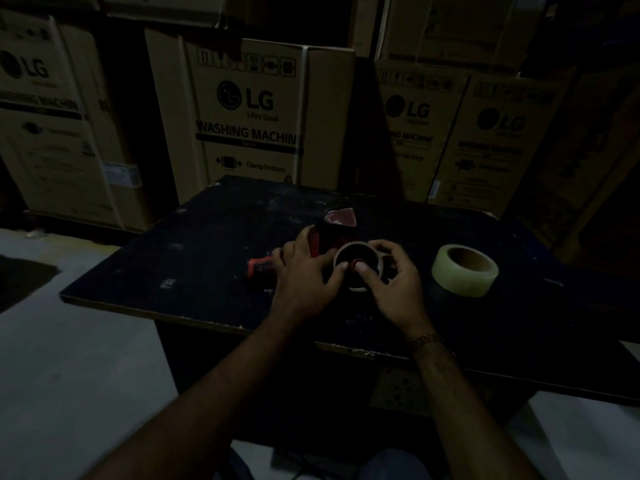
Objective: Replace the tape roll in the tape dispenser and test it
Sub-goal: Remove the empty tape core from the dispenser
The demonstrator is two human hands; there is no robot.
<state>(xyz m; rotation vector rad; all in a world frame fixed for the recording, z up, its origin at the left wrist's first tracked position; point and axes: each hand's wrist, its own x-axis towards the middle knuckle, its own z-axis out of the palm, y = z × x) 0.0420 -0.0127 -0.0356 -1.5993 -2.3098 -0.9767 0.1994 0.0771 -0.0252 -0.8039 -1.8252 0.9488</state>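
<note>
A red and black tape dispenser (337,225) lies on a dark table (194,251), its handle (259,266) pointing left. A nearly used-up roll, mostly a bare core ring (356,249), sits on the dispenser's hub. My left hand (304,271) rests on the dispenser body with the thumb at the ring's inner edge. My right hand (391,282) grips the ring from the right, thumb inside it. A full roll of clear tape (464,270) lies flat on the table to the right, apart from both hands.
Large cardboard washing-machine boxes (249,116) are stacked close behind the table and to both sides. The table's near edge (214,323) is chipped. Pale floor (69,341) lies to the left. The scene is dim.
</note>
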